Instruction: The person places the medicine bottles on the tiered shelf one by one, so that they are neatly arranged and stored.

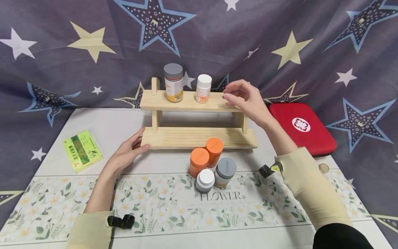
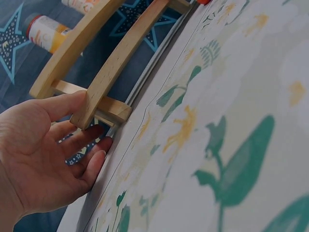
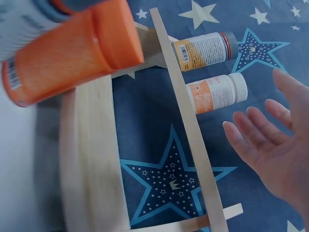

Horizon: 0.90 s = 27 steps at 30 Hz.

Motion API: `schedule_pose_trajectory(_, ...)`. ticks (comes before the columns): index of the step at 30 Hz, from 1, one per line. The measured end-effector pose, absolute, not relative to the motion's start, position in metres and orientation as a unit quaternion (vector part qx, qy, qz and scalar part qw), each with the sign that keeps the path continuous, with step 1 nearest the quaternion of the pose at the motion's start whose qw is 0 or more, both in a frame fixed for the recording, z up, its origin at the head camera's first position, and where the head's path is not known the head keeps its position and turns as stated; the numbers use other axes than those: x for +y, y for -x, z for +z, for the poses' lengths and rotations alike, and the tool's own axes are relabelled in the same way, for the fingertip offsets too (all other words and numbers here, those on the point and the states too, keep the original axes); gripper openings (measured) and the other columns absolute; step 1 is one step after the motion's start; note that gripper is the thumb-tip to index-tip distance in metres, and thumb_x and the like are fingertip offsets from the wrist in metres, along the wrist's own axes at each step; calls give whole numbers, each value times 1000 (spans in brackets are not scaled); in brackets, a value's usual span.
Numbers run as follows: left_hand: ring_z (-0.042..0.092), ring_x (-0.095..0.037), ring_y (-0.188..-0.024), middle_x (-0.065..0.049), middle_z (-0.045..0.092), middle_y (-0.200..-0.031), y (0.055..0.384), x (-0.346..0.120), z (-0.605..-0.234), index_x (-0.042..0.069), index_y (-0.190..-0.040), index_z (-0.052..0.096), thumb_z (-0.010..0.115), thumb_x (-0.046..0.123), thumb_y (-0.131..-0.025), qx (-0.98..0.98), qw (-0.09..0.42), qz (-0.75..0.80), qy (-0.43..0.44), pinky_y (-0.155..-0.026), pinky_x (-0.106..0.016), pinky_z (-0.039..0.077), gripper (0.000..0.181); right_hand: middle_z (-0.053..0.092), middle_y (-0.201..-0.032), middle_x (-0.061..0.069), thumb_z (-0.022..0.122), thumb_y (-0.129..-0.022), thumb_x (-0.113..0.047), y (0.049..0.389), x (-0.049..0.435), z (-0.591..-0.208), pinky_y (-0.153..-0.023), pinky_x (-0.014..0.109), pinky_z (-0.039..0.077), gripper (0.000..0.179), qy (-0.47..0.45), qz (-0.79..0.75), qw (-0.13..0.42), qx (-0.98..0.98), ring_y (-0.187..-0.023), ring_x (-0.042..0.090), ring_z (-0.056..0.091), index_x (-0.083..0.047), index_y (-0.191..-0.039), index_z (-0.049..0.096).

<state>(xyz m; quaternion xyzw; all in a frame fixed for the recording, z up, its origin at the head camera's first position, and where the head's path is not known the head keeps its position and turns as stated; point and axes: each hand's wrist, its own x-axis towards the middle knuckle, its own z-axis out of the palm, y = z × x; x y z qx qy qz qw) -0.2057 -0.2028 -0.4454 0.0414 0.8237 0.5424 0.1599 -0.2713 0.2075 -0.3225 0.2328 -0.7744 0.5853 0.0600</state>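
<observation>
A two-tier wooden rack stands across the table. My left hand is at the left end of its lower board; the left wrist view shows the thumb against the board and the fingers around its end. On the upper board stand a grey-capped bottle with a yellow-and-white label and a white pill bottle with an orange-and-white label. My right hand hovers over the upper board's right end, beside the white bottle, fingers loosely bent and holding nothing.
In front of the rack cluster two orange bottles, a grey-capped bottle and a small white-capped bottle. A green-yellow box lies at left. A red case lies at right, a small round object near it. Behind hangs a starry curtain.
</observation>
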Motion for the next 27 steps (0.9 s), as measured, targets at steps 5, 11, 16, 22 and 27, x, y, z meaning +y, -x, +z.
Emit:
schedule_pose_trajectory(5, 31, -40, -154, -21, 31, -167, 206, -202, -445, 25, -167, 7, 63, 35, -103, 824, 159, 542, -42, -128, -58, 24, 86, 71, -109, 15, 70, -95, -2, 250, 219, -335, -85, 26, 63, 18, -262, 589, 57, -763, -94, 25, 72, 3, -112, 65)
schedule_pose_trajectory(11, 30, -40, -155, -21, 30, -168, 207, -203, -447, 27, -167, 7, 63, 36, -103, 823, 163, 543, -41, -128, -58, 24, 86, 73, -106, 7, 69, -94, 3, 225, 233, -358, -85, 25, 62, 20, -284, 587, 31, -758, -95, 22, 74, 6, -113, 64)
schedule_pose_trajectory(16, 30, -40, -155, -21, 30, -168, 209, -205, -448, 29, -167, 6, 63, 36, -103, 822, 167, 544, -39, -127, -58, 25, 86, 72, -110, 6, 68, -94, 5, 209, 240, -378, -92, 27, 61, 24, -290, 582, -9, -760, -102, 22, 72, 6, -117, 63)
schedule_pose_trajectory(22, 31, -40, -154, -21, 31, -167, 208, -207, -446, 28, -167, 7, 63, 35, -103, 822, 162, 544, -42, -128, -58, 24, 85, 72, -113, 7, 69, -93, 5, 196, 245, -387, -93, 28, 61, 26, -301, 560, -70, -769, -106, 17, 72, 2, -118, 65)
schedule_pose_trajectory(27, 31, -40, -154, -21, 31, -167, 207, -205, -445, 29, -167, 8, 63, 34, -103, 820, 163, 547, -42, -128, -57, 24, 85, 73, -115, 11, 75, -88, 5, 188, 245, -390, -92, 33, 62, 33, -320, 533, -100, -777, -106, 24, 74, -5, -119, 68)
